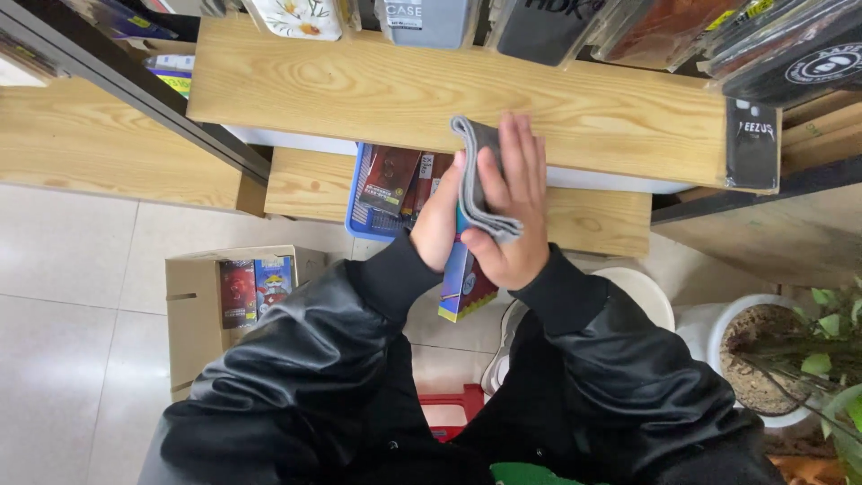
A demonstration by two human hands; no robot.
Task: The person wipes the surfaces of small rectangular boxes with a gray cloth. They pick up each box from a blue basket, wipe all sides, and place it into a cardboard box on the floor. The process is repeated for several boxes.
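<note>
Black sleeves (296,359) closest. L hand (437,224) grips colourful flat pkg (462,283), upright below shelf edge. R hand (512,211) closed on grey cloth (480,180), pressed vs pkg top. Behind: blue basket (359,211), wood shelf (359,90).

Place: a small shop that sells phone cases.
Far: packed phone cases (426,20) lined up on a wooden shelf (359,90).
Middle: a blue basket (359,211) full of packets.
Near left: a cardboard box (193,305) with more packets on the tiled floor (72,260).
</note>
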